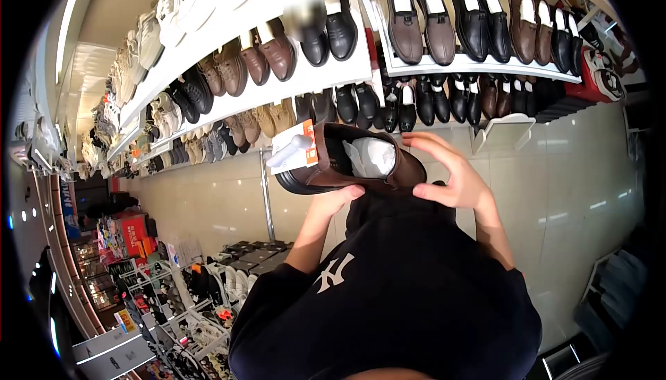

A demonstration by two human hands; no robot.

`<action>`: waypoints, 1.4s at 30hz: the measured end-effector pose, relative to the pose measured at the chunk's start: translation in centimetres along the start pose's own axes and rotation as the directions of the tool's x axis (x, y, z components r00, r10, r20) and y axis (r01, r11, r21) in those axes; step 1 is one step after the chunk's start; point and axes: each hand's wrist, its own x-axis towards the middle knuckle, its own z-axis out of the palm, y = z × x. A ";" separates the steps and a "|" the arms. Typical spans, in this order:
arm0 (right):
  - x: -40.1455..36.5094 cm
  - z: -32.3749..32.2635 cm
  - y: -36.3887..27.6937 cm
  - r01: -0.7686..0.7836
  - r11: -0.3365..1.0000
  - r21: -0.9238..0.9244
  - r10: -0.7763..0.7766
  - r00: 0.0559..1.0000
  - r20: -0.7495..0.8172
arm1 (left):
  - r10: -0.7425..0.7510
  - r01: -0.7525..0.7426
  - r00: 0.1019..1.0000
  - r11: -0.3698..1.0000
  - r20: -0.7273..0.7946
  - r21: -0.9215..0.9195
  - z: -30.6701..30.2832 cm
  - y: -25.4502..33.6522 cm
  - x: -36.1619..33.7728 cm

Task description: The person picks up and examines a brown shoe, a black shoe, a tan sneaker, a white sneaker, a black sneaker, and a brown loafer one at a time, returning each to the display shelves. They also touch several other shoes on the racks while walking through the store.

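Observation:
A brown leather shoe with a dark sole is held up in front of my chest. White crumpled paper fills part of its opening. At its left end hang a white and orange tag and a pale grey plastic piece. My left hand grips the shoe from below, thumb against its near side, the other fingers hidden. Around the right end curves my right hand, its thumb on the near side and its forefinger along the far side.
Ahead, a white shelf carries pairs of black and brown shoes, with more rows beneath. Another tiered shelf runs off to the left. Racks of shoes stand lower left, beside dark boxes. Glossy tiles cover the floor.

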 end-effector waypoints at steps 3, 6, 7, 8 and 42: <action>-0.1 0.3 0.2 -0.211 0.928 0.306 0.228 0.973 -0.022 | -0.107 0.119 0.991 0.980 -0.081 0.161 -0.1 0.9 -0.8; 0.4 1.7 1.2 -0.298 0.839 0.456 0.304 0.951 0.064 | 0.163 -0.175 0.984 0.775 0.076 0.607 1.2 2.7 0.7; 0.7 2.2 1.5 -0.382 0.760 0.525 0.360 0.921 0.148 | 0.243 -0.275 0.961 0.768 0.134 0.578 1.9 2.9 1.4; 1.0 2.9 2.2 -0.423 0.792 0.440 0.362 0.906 0.220 | 0.185 -0.210 0.978 0.852 0.099 0.480 1.1 1.0 1.2; 0.9 1.2 -2.0 -0.125 0.986 0.111 0.124 0.992 0.011 | 0.147 -0.079 0.989 0.505 0.004 0.859 2.1 0.9 2.3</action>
